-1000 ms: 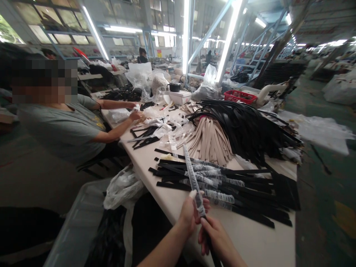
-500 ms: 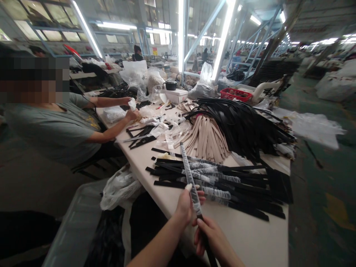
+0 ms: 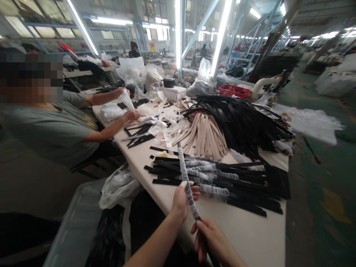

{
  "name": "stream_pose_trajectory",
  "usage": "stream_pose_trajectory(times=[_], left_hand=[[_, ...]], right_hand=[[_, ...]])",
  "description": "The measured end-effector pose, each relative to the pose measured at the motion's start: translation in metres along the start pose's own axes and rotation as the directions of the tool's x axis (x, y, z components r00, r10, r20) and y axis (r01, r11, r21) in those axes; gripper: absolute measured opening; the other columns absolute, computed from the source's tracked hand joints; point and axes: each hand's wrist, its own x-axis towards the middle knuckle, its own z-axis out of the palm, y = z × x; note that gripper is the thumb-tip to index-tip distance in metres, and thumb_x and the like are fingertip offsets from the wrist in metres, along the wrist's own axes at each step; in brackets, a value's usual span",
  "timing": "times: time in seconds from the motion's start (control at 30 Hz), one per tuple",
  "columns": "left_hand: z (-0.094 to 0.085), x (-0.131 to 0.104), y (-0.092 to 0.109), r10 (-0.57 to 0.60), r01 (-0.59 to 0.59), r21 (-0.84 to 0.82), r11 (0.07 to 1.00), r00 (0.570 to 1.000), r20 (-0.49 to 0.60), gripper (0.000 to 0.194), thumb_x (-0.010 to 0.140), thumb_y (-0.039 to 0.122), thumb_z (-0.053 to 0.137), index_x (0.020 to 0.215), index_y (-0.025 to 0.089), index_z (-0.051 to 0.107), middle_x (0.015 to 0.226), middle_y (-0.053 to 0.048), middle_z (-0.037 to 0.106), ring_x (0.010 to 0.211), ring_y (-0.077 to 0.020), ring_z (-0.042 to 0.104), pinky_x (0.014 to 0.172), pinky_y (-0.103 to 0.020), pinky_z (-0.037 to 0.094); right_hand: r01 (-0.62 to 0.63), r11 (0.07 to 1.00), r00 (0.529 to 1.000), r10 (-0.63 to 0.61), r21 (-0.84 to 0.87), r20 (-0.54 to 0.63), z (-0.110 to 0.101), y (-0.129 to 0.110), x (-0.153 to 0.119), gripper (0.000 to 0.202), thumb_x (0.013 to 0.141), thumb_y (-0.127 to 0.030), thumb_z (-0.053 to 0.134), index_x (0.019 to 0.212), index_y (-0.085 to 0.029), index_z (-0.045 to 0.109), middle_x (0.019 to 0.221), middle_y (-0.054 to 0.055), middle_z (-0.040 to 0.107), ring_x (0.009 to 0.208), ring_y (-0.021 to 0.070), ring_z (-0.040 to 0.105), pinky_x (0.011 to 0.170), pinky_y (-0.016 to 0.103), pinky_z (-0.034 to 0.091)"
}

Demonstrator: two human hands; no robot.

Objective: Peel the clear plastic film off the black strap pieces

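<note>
Strap (image 3: 183, 163) farther through left fingers (image 3: 196, 188)

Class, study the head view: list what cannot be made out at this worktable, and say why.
In the head view:
Near end of the held strap: cut off by the bottom edge.
Part of that strap in the right hand: hidden by the hand itself.
Undermost strips in the wrapped pile: covered by those on top.
Contents of the red basket: too small to identify.

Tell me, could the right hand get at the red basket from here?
Probably not as things stand: the right hand holds a strap, and the black heap lies between that hand and the red basket.
</note>
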Motion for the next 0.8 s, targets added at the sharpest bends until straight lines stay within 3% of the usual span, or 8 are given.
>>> stream_pose_trajectory(times=[0.1,0.23,0.33,0.4,0.47,0.57,0.7,0.8], left_hand=[[0.006,0.007,0.010,0.023,-0.025,0.037,0.999,0.998,0.050,0.031,0.081,0.038,0.055,0.100,0.014,0.060,0.072,-0.008,0.069,0.058,-0.0194,0.064,0.057,-0.031,0.048],[0.010,-0.010,-0.015,0.131,-0.136,0.063,0.989,0.989,0.071,0.024,0.083,0.038,0.055,0.093,0.016,0.059,0.061,0.001,0.059,0.051,-0.0128,0.053,0.052,-0.025,0.041],[0.005,-0.031,-0.037,0.126,-0.155,0.162,0.975,0.976,0.180,0.029,0.085,0.042,0.054,0.094,0.015,0.061,0.059,0.000,0.059,0.051,-0.0137,0.053,0.053,-0.026,0.040],[-0.005,-0.037,-0.039,0.083,-0.137,0.206,0.969,0.964,0.251,0.033,0.084,0.044,0.056,0.098,0.015,0.062,0.063,-0.002,0.063,0.056,-0.0171,0.058,0.057,-0.028,0.043],[-0.016,-0.031,-0.024,0.085,-0.133,0.195,0.972,0.968,0.236,0.038,0.082,0.048,0.057,0.096,0.014,0.064,0.071,-0.006,0.068,0.065,-0.0208,0.063,0.062,-0.031,0.046],[-0.024,0.000,0.027,0.163,-0.178,0.082,0.981,0.973,0.165,0.047,0.086,0.057,0.051,0.095,0.013,0.065,0.084,-0.010,0.070,0.075,-0.0213,0.066,0.070,-0.033,0.049],[-0.007,0.042,0.099,0.200,-0.168,-0.134,0.977,0.937,0.286,0.041,0.089,0.054,0.052,0.097,0.015,0.059,0.078,-0.006,0.066,0.063,-0.0159,0.062,0.061,-0.028,0.049],[0.012,0.049,0.118,0.332,-0.292,-0.187,0.938,0.910,0.246,0.031,0.090,0.049,0.055,0.089,0.018,0.055,0.064,0.003,0.056,0.046,-0.0087,0.049,0.048,-0.021,0.040]], right_hand=[[0.091,0.994,0.991,-0.097,-0.065,-0.093,-0.012,-0.007,0.001,0.055,0.079,-0.066,0.054,0.094,-0.014,0.058,0.065,0.006,0.069,0.050,0.0186,0.066,0.043,0.024,0.045],[0.249,0.961,0.913,-0.273,-0.116,-0.301,-0.034,-0.056,0.026,0.051,0.081,-0.060,0.060,0.102,-0.013,0.063,0.089,0.009,0.073,0.076,0.0199,0.070,0.063,0.027,0.051],[0.247,0.965,0.937,-0.260,-0.083,-0.234,-0.030,-0.092,0.055,0.048,0.080,-0.059,0.063,0.095,-0.013,0.063,0.079,0.007,0.072,0.064,0.0180,0.068,0.058,0.027,0.050],[0.280,0.957,0.938,-0.290,-0.079,-0.189,-0.020,-0.104,0.068,0.044,0.080,-0.056,0.065,0.096,-0.015,0.062,0.073,0.004,0.070,0.056,0.0153,0.064,0.051,0.025,0.047],[0.332,0.940,0.924,-0.341,-0.081,-0.174,-0.008,-0.108,0.071,0.042,0.082,-0.055,0.063,0.098,-0.017,0.060,0.068,0.000,0.067,0.048,0.0118,0.058,0.046,0.022,0.042],[0.391,0.916,0.914,-0.397,-0.088,-0.078,0.003,-0.099,0.060,0.038,0.086,-0.054,0.060,0.096,-0.017,0.059,0.063,-0.002,0.064,0.042,0.0096,0.053,0.043,0.021,0.038],[0.374,0.924,0.926,-0.368,-0.076,0.088,0.013,-0.075,0.041,0.037,0.089,-0.053,0.056,0.096,-0.017,0.059,0.059,-0.002,0.063,0.039,0.0098,0.050,0.042,0.021,0.037],[0.377,0.905,0.926,-0.373,-0.196,0.061,0.012,-0.078,0.038,0.037,0.090,-0.052,0.056,0.097,-0.016,0.062,0.072,0.004,0.070,0.055,0.0150,0.062,0.053,0.025,0.047]])
